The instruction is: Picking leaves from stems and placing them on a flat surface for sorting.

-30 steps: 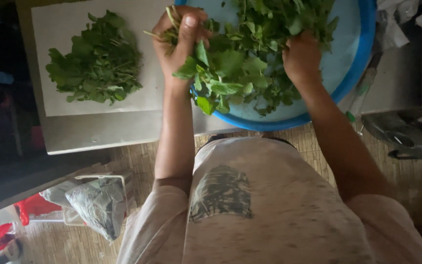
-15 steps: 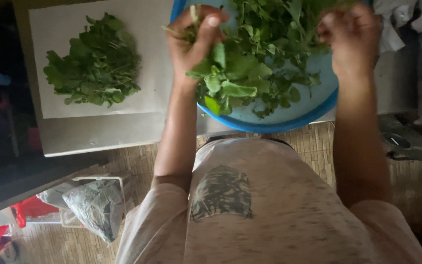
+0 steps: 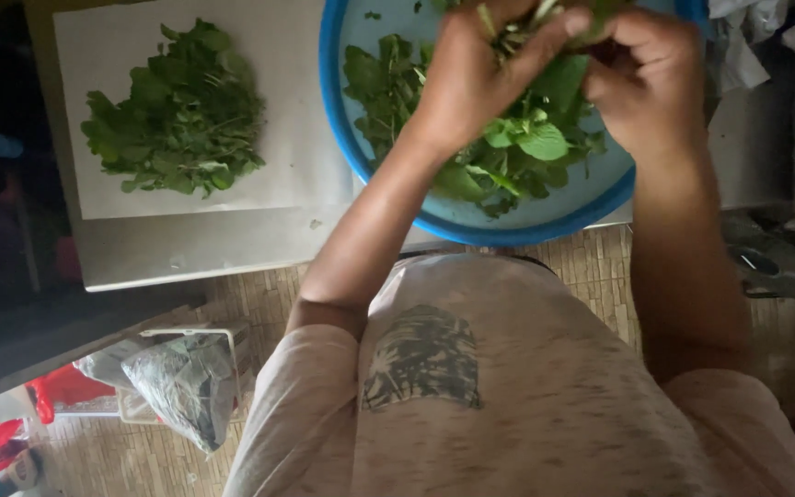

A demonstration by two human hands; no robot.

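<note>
Now, with both hands drawn together from their wider spread a second ago, the left hand (image 3: pixel 471 78) and right hand (image 3: pixel 646 87) pinch one leafy sprig (image 3: pixel 545 37) over the blue basin (image 3: pixel 545 225), picked leaves (image 3: pixel 177 115) lying well left on the bench (image 3: pixel 195 248).

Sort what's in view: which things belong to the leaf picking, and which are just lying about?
In use: left hand, right hand, leafy stems, blue basin, picked leaf pile, white sheet.
Lying about: wrapped bag, red item.
</note>
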